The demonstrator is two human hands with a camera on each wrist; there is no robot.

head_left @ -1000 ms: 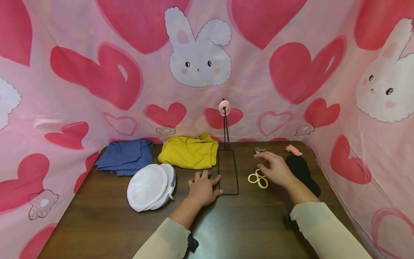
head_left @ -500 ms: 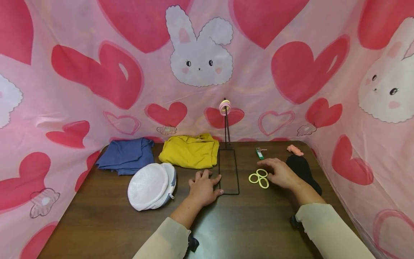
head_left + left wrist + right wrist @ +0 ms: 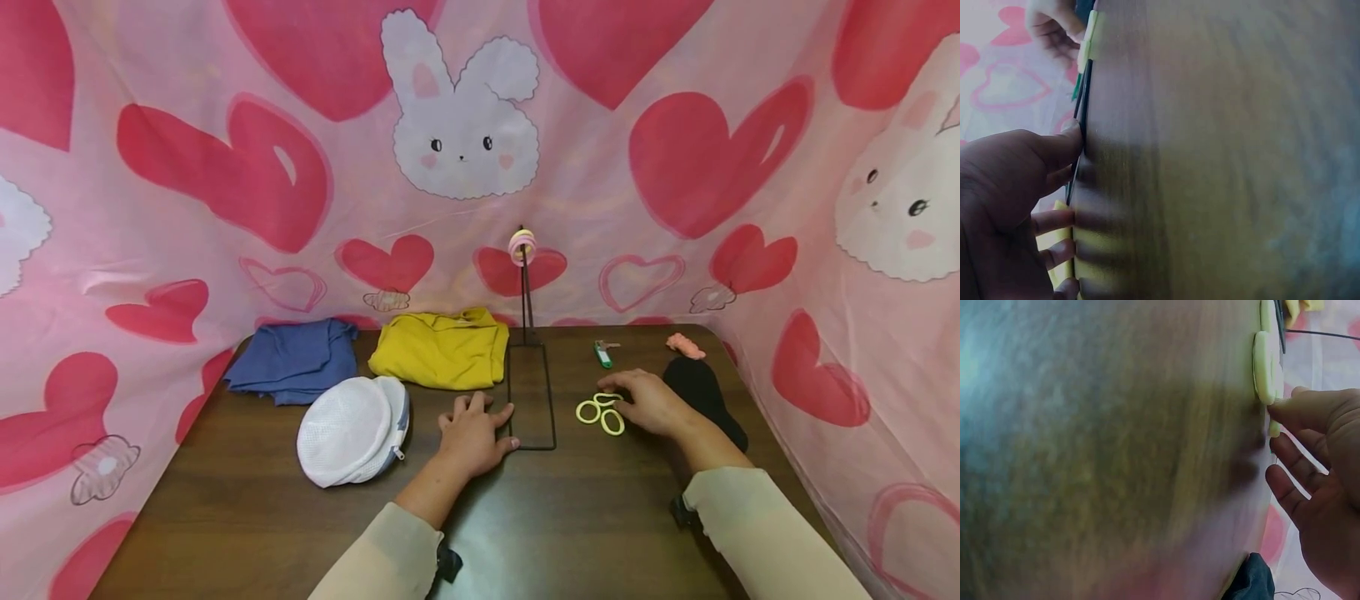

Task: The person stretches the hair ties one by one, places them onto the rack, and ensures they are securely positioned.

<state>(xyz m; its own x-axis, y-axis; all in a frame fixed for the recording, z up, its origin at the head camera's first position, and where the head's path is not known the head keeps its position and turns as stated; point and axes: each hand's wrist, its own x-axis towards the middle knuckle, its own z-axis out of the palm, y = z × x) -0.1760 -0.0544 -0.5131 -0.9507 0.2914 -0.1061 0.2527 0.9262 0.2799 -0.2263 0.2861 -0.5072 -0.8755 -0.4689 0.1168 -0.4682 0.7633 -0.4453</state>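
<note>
Three yellow hair ties [image 3: 600, 412] lie on the brown table [image 3: 570, 517], right of a black wire stand [image 3: 523, 292]. More pink and yellow ties [image 3: 521, 247] hang at the stand's top. My right hand [image 3: 618, 396] is at the ties and pinches the near one between thumb and forefinger; the right wrist view shows that hair tie [image 3: 1274, 428] under the thumb. My left hand [image 3: 480, 417] lies flat on the table, its thumb [image 3: 1072, 134] against the left edge of the stand's wire base [image 3: 532, 448].
A blue cloth [image 3: 292, 360] and a yellow cloth [image 3: 441, 350] lie folded at the back. A white mesh pouch [image 3: 351, 430] sits left of my left hand. A green-handled key [image 3: 602, 353], a pink clip [image 3: 686, 345] and a black item [image 3: 705, 397] lie at the right. Pink curtains enclose the table.
My right hand has come back from near the green-handled key to the yellow hair ties and taken hold of one, which now looks pulled out of shape. The left hand has stayed put.
</note>
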